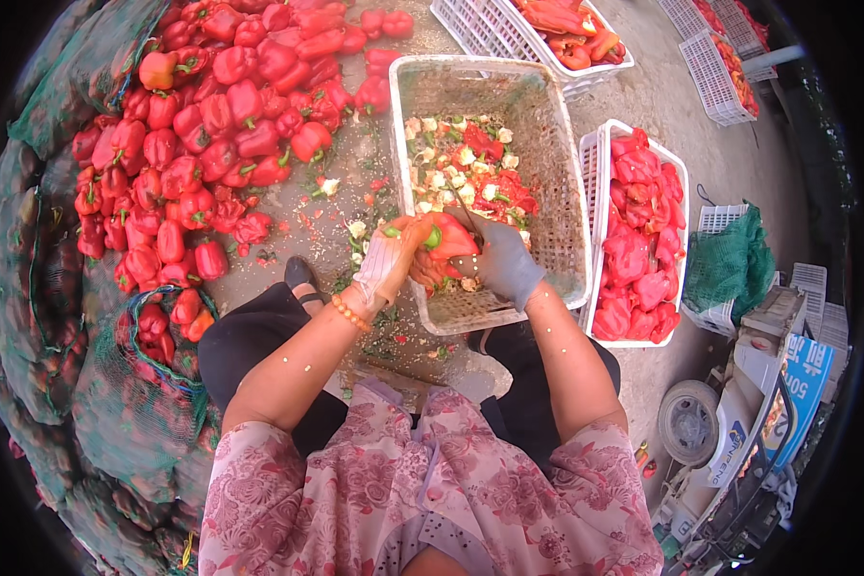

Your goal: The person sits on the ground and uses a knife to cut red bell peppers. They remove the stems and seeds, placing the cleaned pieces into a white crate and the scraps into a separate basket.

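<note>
Over the near end of a dirty white plastic crate point(491, 63), I hold a red bell pepper point(452, 241) between both hands. My left hand point(397, 252), in a pale, stained glove, grips the pepper beside its green stem. My right hand point(505, 261) wears a grey glove and presses on the pepper's right side. A thin dark blade point(462, 201), apparently a small knife's, sticks out from the right hand; its handle is hidden. Inside the crate lie cut pepper cores point(466, 155) with pale seeds, green stems and red scraps.
Whole red peppers point(216, 115) are heaped on the floor at left, beside stuffed green mesh sacks point(129, 425). To the right stands a white crate point(684, 216) of cored peppers. Another filled crate point(475, 29) stands beyond. A three-wheeled vehicle point(720, 432) is parked at far right.
</note>
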`<action>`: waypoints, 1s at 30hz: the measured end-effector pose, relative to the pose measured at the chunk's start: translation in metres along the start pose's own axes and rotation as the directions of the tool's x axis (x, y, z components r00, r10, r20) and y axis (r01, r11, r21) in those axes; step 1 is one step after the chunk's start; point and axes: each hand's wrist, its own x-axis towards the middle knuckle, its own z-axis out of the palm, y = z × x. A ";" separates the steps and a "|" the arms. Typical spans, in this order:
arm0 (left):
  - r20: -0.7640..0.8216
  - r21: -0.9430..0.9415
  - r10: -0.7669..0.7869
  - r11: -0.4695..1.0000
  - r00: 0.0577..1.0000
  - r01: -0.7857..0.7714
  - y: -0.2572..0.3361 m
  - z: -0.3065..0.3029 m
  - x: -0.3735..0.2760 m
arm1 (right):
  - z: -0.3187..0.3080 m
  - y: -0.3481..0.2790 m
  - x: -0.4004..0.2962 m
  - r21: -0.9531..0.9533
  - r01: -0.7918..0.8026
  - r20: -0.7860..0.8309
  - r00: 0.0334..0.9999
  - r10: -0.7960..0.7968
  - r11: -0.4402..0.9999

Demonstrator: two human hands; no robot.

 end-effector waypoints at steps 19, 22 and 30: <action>0.203 0.133 0.190 0.967 0.961 -0.219 0.028 0.010 -0.029 | -0.029 0.030 -0.004 0.619 -0.277 0.286 0.951 0.117 0.735; 0.266 0.296 0.263 0.893 0.928 -0.338 0.032 0.005 -0.027 | -0.028 0.037 -0.001 0.516 -0.220 0.289 0.955 0.073 0.828; 0.481 0.429 0.170 0.809 0.860 -0.401 0.047 -0.003 -0.024 | -0.019 0.012 -0.005 0.387 -0.163 0.241 0.968 0.071 0.908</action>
